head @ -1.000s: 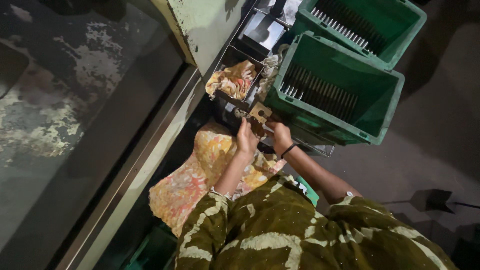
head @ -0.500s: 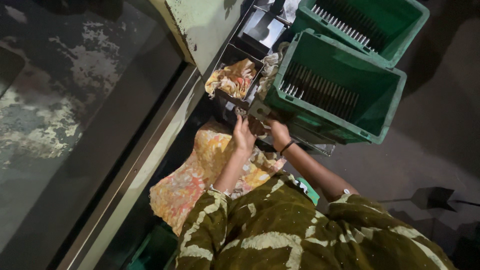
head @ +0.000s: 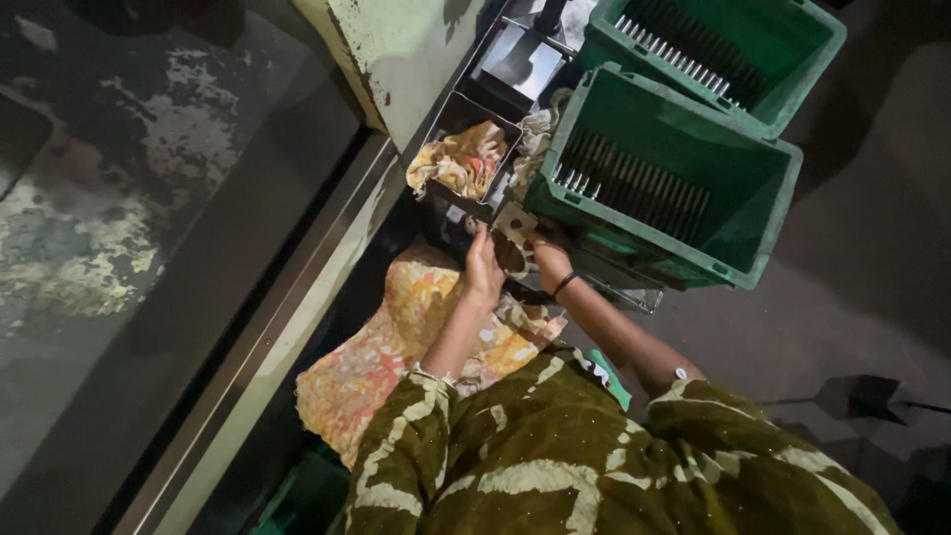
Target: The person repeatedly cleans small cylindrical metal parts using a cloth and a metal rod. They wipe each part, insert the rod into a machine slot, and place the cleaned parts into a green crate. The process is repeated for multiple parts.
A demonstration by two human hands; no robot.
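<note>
Both hands are staying close together since a moment ago, left hand [head: 482, 267] and right hand [head: 548, 260] pinching a small flat metal plate [head: 514, 222] beside the green crate [head: 666, 178]; it is looking stiff, light, best gripped by its edges.

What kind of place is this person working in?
Probably a small factory or workshop. Two green plastic crates hold rows of thin metal parts, a worn machine body with chipped paint stands beside them, and both hands handle a flat metal piece.
</note>
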